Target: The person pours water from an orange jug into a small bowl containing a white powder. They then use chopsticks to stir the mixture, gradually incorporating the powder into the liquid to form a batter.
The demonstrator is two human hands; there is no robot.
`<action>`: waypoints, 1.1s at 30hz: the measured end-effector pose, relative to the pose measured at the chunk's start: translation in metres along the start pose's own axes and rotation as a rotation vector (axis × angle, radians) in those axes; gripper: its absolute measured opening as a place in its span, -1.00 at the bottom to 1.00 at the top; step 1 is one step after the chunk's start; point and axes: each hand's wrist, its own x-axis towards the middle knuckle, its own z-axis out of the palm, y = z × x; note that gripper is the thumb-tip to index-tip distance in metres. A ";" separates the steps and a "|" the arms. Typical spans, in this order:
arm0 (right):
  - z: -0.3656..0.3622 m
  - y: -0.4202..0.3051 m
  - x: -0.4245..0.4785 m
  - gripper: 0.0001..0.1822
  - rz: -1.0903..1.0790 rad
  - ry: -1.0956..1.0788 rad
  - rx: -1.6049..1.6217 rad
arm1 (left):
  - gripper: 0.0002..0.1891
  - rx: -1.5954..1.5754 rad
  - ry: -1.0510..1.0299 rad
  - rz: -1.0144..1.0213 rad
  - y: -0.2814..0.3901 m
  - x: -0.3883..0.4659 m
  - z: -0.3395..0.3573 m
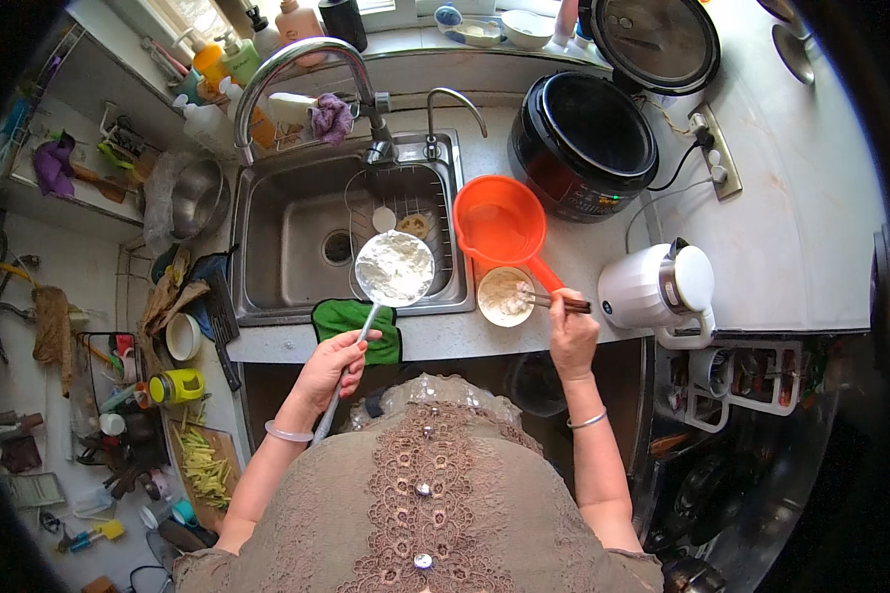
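My left hand (334, 368) grips the long handle of a metal ladle (368, 323), whose round bowl is heaped with white flour (395, 267) over the near edge of the sink. In my right hand (572, 337) are dark chopsticks (564, 302), their tips dipping into a small white bowl (482, 304). A pale, lumpy flour mixture (501, 294) lies inside that bowl. Just behind it stands an orange plastic water scoop (500, 222), its handle (544, 274) reaching toward my right fingers; whether they touch it I cannot tell.
The steel sink (289, 222) holds a wire rack (434, 194). Behind the scoop is an open multicooker (601, 126), with a white electric kettle (641, 287) to the right. A green cloth (334, 320) hangs over the counter edge; a cleaver (221, 315) and cut vegetables (204, 467) are left.
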 end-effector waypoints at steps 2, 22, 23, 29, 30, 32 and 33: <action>0.017 0.006 -0.010 -0.94 -0.019 -0.031 0.124 | -0.66 0.005 -0.025 -0.005 -0.002 0.002 -0.001; 0.000 -0.022 -0.001 -0.89 -0.053 0.017 0.026 | -0.67 0.363 -0.322 0.042 -0.030 0.082 0.043; -0.001 -0.021 0.000 -0.90 -0.061 0.033 0.021 | -0.67 0.359 -0.324 0.035 -0.033 0.086 0.042; -0.002 -0.018 -0.002 -0.91 -0.032 0.017 -0.027 | -0.67 0.331 -0.332 0.028 -0.039 0.096 0.043; -0.003 -0.018 -0.001 -0.91 -0.040 0.034 -0.024 | -0.67 0.324 -0.336 0.027 -0.040 0.097 0.042; -0.004 -0.017 0.001 -0.91 -0.057 0.065 -0.019 | -0.67 0.319 -0.331 0.044 -0.041 0.098 0.041; -0.004 -0.016 0.001 -0.91 -0.061 0.058 -0.017 | -0.67 0.319 -0.319 0.062 -0.042 0.096 0.040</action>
